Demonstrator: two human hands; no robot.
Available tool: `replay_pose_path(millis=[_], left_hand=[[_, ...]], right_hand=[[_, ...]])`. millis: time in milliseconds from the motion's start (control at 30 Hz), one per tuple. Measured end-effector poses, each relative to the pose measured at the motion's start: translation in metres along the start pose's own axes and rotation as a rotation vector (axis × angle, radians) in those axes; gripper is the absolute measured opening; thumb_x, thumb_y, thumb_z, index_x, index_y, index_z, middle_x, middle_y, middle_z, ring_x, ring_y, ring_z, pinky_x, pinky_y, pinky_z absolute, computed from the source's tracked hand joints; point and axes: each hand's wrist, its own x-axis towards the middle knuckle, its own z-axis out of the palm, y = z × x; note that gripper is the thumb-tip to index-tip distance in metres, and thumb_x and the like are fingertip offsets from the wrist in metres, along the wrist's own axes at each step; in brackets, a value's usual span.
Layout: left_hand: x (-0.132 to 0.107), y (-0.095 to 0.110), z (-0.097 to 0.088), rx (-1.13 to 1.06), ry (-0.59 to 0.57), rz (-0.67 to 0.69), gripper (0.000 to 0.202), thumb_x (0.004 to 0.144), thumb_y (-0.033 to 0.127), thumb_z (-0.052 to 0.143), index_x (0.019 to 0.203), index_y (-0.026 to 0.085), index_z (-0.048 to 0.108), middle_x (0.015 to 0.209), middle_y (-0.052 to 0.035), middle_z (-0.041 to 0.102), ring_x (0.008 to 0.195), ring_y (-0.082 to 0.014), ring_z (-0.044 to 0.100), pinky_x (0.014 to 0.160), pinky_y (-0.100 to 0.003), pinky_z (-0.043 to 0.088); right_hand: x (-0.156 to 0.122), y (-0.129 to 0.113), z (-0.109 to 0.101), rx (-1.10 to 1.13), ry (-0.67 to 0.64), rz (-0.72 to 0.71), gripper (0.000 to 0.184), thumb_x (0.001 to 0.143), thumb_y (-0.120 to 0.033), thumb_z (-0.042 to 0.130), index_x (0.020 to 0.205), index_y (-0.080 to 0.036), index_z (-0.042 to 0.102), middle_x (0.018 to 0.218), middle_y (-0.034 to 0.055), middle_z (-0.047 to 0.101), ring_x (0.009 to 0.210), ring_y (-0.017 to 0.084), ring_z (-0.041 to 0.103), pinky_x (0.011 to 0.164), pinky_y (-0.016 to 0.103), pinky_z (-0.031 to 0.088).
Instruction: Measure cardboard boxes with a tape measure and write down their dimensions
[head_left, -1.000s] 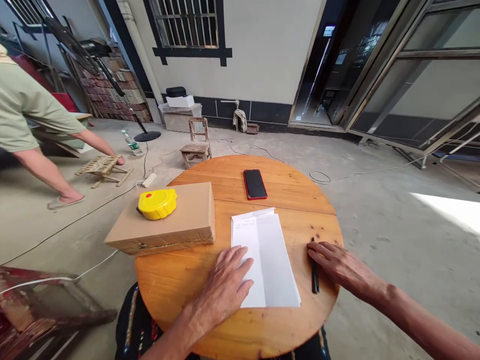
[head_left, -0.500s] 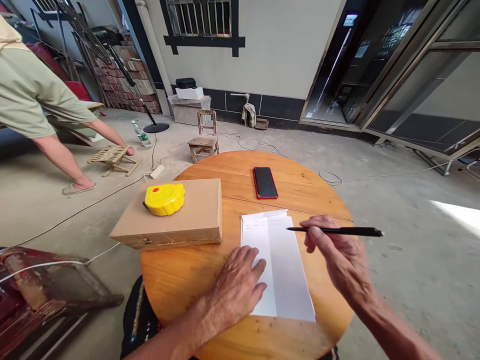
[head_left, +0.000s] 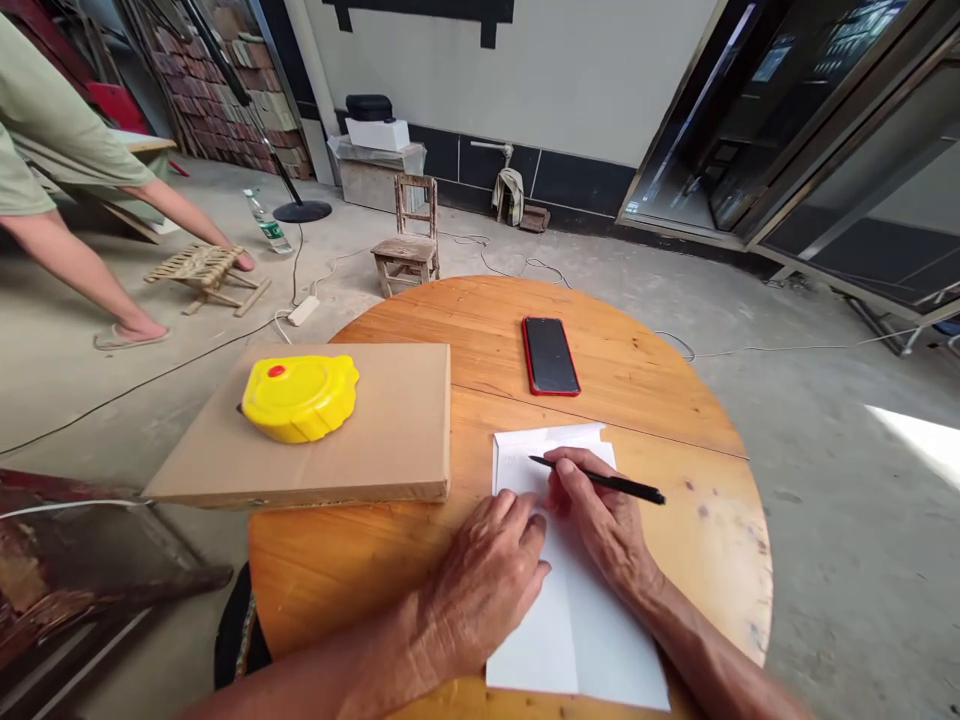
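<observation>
A white sheet of paper (head_left: 577,630) lies on the round wooden table (head_left: 660,400) in front of me. My left hand (head_left: 484,580) rests flat on the paper's left edge, fingers stretched out. My right hand (head_left: 600,520) grips a black pen (head_left: 600,480) with its tip touching the upper part of the paper. A phone in a red case (head_left: 550,355) lies face up just beyond the sheet. To the left, a flat cardboard box (head_left: 390,430) overhangs the table edge with a yellow tape measure (head_left: 298,397) on top.
Another person in a green shirt (head_left: 45,130) bends over a small woven stool (head_left: 202,270) on the concrete floor at far left. A little wooden chair (head_left: 409,250), a water bottle (head_left: 266,222), a power strip (head_left: 304,310) and cables lie beyond the table.
My right hand picked the pen up off the table, lifted it, then brought its tip down onto the paper. My view moved closer and tilted down.
</observation>
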Motion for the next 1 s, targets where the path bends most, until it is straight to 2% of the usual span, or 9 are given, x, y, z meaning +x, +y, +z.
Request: replay_pose_path(millis=[167, 300, 400, 667, 1000], left_hand=[[-0.005, 0.001, 0.011, 0.030, 0.086, -0.061, 0.037, 0.086, 0.017, 0.063, 0.121, 0.009, 0.055, 0.128, -0.0166, 0.058, 0.106, -0.0301, 0.056, 0.090, -0.048, 0.054], [-0.007, 0.002, 0.015, 0.024, 0.119, -0.071, 0.044, 0.082, 0.017, 0.067, 0.123, 0.008, 0.055, 0.131, -0.0178, 0.058, 0.107, -0.0313, 0.058, 0.091, -0.047, 0.055], [-0.008, 0.001, 0.016, 0.009, 0.128, -0.089, 0.048, 0.080, 0.017, 0.070, 0.125, 0.008, 0.055, 0.133, -0.0163, 0.059, 0.109, -0.0311, 0.059, 0.090, -0.047, 0.056], [-0.008, 0.001, 0.019, 0.030, 0.171, -0.111, 0.053, 0.078, 0.018, 0.071, 0.127, 0.006, 0.054, 0.136, -0.0173, 0.057, 0.108, -0.0315, 0.059, 0.087, -0.046, 0.058], [-0.008, 0.001, 0.019, -0.002, 0.150, -0.123, 0.055, 0.079, 0.015, 0.068, 0.131, 0.005, 0.052, 0.136, -0.0163, 0.057, 0.107, -0.0304, 0.059, 0.088, -0.046, 0.058]], right_hand=[[0.002, 0.016, 0.004, -0.093, 0.037, -0.090, 0.015, 0.092, -0.034, 0.059, 0.089, -0.020, 0.065, 0.064, -0.0028, 0.059, 0.049, 0.011, 0.048, 0.048, 0.024, 0.041], [0.002, 0.016, 0.005, -0.271, 0.019, -0.245, 0.013, 0.093, -0.025, 0.056, 0.095, -0.022, 0.069, 0.073, -0.0009, 0.064, 0.057, 0.011, 0.054, 0.054, 0.024, 0.043], [0.003, 0.015, 0.004, -0.334, 0.010, -0.302, 0.014, 0.094, -0.021, 0.055, 0.096, -0.021, 0.069, 0.074, -0.0012, 0.065, 0.060, 0.011, 0.056, 0.057, 0.023, 0.045], [0.007, 0.017, 0.005, -0.396, -0.017, -0.327, 0.014, 0.095, -0.020, 0.055, 0.097, -0.020, 0.068, 0.078, -0.0004, 0.067, 0.063, 0.011, 0.059, 0.056, 0.023, 0.045], [0.006, 0.016, 0.006, -0.408, -0.038, -0.315, 0.013, 0.096, -0.021, 0.055, 0.098, -0.020, 0.068, 0.077, -0.0007, 0.066, 0.063, 0.011, 0.058, 0.058, 0.023, 0.046]])
